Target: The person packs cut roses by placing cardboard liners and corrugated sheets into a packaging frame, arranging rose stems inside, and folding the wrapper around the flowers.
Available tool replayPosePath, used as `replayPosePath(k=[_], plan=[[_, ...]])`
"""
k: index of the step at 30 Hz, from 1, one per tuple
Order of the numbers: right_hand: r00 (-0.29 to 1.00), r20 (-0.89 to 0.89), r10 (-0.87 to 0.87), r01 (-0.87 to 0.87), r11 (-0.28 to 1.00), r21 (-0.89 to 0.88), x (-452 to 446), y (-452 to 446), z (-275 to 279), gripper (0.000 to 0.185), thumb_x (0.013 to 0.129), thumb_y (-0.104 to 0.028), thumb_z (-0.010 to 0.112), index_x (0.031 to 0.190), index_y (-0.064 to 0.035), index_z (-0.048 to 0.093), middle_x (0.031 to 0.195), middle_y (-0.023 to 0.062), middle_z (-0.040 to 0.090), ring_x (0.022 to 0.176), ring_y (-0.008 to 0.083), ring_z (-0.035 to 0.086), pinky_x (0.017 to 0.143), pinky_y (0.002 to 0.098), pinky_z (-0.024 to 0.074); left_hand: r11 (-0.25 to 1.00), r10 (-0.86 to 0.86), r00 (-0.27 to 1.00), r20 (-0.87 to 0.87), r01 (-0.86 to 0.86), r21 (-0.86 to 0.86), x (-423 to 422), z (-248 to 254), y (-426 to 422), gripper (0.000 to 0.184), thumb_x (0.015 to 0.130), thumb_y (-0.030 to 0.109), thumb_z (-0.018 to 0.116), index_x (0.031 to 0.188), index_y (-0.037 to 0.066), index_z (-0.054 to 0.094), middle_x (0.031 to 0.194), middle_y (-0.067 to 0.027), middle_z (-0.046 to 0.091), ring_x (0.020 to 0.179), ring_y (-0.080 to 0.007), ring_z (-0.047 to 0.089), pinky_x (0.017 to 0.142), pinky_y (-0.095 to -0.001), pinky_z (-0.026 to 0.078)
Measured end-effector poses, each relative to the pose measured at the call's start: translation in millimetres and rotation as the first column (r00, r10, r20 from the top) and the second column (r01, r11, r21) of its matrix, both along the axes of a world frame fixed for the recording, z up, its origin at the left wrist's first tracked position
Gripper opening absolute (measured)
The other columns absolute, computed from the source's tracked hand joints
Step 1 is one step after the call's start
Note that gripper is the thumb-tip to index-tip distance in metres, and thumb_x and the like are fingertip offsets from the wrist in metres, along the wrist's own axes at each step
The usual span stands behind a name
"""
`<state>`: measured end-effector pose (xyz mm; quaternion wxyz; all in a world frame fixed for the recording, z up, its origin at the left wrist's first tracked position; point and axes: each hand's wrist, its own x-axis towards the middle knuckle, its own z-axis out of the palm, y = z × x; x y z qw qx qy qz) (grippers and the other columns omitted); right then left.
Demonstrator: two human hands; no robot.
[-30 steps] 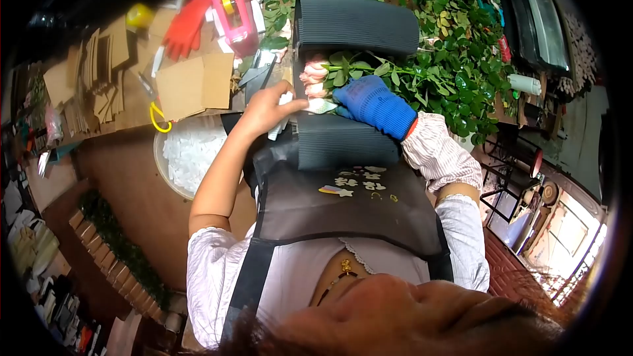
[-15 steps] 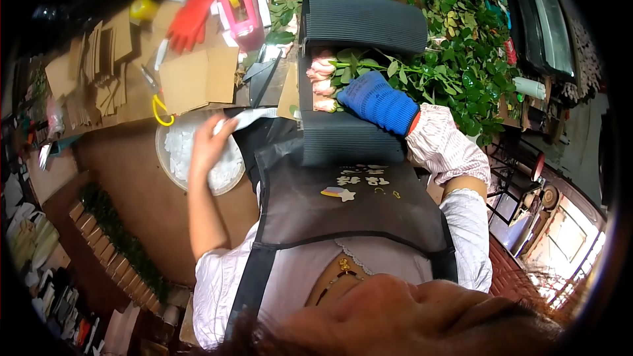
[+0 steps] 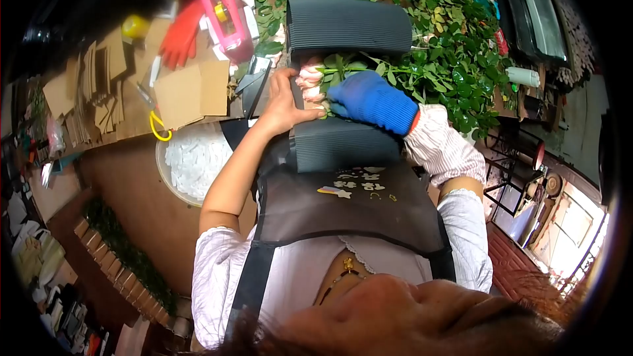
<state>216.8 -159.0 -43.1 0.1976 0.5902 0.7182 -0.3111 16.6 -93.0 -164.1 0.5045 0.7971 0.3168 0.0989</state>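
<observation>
Cluttered brown surface (image 3: 128, 122). Bare left hand (image 3: 282, 107): grip spread beside pale-pink roses (image 3: 310, 79); blue-gloved right hand (image 3: 376, 102): can't tell. Uneven pressure could bruise petals.

The head camera looks down at nearby hands (image 3: 282, 107).

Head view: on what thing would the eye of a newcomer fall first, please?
Probably on the blue-gloved right hand, near the centre, at the stems of some pale pink roses, with the bare left hand at their blooms. Next come the bright pink holder and the red glove, side by side at upper left, and the green leaves spread at upper right.
</observation>
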Motion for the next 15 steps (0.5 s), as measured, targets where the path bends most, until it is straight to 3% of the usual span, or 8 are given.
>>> replayPosePath(k=[3, 4, 7, 8, 11, 12, 14, 15], plan=[[0.983, 0.022, -0.18, 0.178, 0.982, 0.059, 1, -5, -6, 0.034, 0.092, -0.036, 0.06, 0.109, -0.0074, 0.066, 0.098, 0.015, 0.072, 0.095, 0.033, 0.07, 0.081, 0.0465, 0.0554, 0.991, -0.025, 0.998, -0.061, 0.033, 0.131, 0, 4, -2, 0.113, 0.061, 0.044, 0.093, 0.142, -0.002, 0.028, 0.15, -0.0307, 0.021, 0.14, -0.0461, 0.027, 0.116, -0.048, 0.031], [0.988, 0.042, -0.15, 0.149, 0.988, 0.027, -3, -4, -14, 0.031, 0.093, -0.031, 0.06, 0.11, -0.0061, 0.065, 0.099, 0.0149, 0.073, 0.096, 0.0323, 0.071, 0.081, 0.0461, 0.0557, 0.996, -0.04, 0.996, -0.075, 0.046, 0.076, 0, 6, 0, 0.113, 0.061, 0.046, 0.093, 0.142, -0.002, 0.03, 0.152, -0.0327, 0.016, 0.143, -0.0477, 0.022, 0.118, -0.0486, 0.028], [0.997, 0.064, -0.047, 0.047, 0.999, 0.006, -9, -1, -29, 0.026, 0.094, -0.027, 0.058, 0.109, -0.0064, 0.065, 0.1, 0.015, 0.073, 0.096, 0.0318, 0.072, 0.079, 0.0456, 0.056, 0.996, -0.055, 0.991, -0.12, 0.064, 0.067, 1, 6, 3, 0.114, 0.062, 0.049, 0.093, 0.142, -0.003, 0.03, 0.151, -0.0297, 0.021, 0.143, -0.0446, 0.024, 0.119, -0.0488, 0.024], [0.997, 0.07, -0.039, 0.038, 0.999, 0.005, -9, -2, -30, 0.022, 0.095, -0.022, 0.056, 0.108, -0.0071, 0.066, 0.1, 0.0154, 0.073, 0.097, 0.0314, 0.072, 0.078, 0.0442, 0.0564, 0.999, -0.023, 0.996, -0.085, 0.026, 0.036, 2, 4, 5, 0.106, 0.065, 0.048, 0.091, 0.14, -0.002, 0.036, 0.15, -0.03, 0.024, 0.143, -0.0442, 0.024, 0.118, -0.0493, 0.025], [1.0, 0.029, 0.006, -0.007, 0.999, 0.041, -2, -2, -20, 0.021, 0.095, -0.022, 0.056, 0.106, -0.0074, 0.067, 0.101, 0.0152, 0.073, 0.097, 0.0306, 0.072, 0.078, 0.0433, 0.0568, 0.988, 0.107, 0.994, -0.03, -0.109, -0.111, 10, -1, 4, 0.094, 0.069, 0.046, 0.089, 0.137, 0.0, 0.042, 0.148, -0.03, 0.028, 0.144, -0.0428, 0.025, 0.117, -0.0493, 0.026], [0.997, 0.041, -0.064, 0.059, 0.992, 0.113, 1, -2, -19, 0.024, 0.095, -0.026, 0.056, 0.111, -0.0099, 0.065, 0.095, 0.0137, 0.073, 0.091, 0.0304, 0.072, 0.074, 0.0436, 0.0562, 0.99, 0.137, 0.991, 0.006, -0.137, -0.034, 11, -2, 0, 0.082, 0.072, 0.043, 0.088, 0.132, 0.001, 0.05, 0.148, -0.0295, 0.03, 0.144, -0.0414, 0.027, 0.116, -0.0484, 0.027], [0.979, 0.047, -0.197, 0.18, 0.952, 0.247, 5, -5, -21, 0.033, 0.095, -0.035, 0.057, 0.121, -0.0151, 0.061, 0.085, 0.0108, 0.072, 0.08, 0.03, 0.071, 0.067, 0.0441, 0.0551, 0.988, 0.154, 0.987, 0.048, -0.154, -0.012, 11, -5, -6, 0.079, 0.073, 0.042, 0.087, 0.131, 0.003, 0.052, 0.149, -0.0293, 0.03, 0.143, -0.041, 0.027, 0.116, -0.0482, 0.027], [0.984, 0.085, -0.158, 0.135, 0.965, 0.226, 6, -4, -30, 0.034, 0.096, -0.035, 0.056, 0.124, -0.0145, 0.06, 0.088, 0.0108, 0.072, 0.082, 0.0296, 0.071, 0.067, 0.0435, 0.0552, 0.987, 0.163, 0.984, 0.065, -0.163, 0.0, 11, -4, -9, 0.077, 0.073, 0.042, 0.087, 0.13, 0.003, 0.053, 0.15, -0.0292, 0.029, 0.143, -0.0408, 0.027, 0.116, -0.0481, 0.027]])
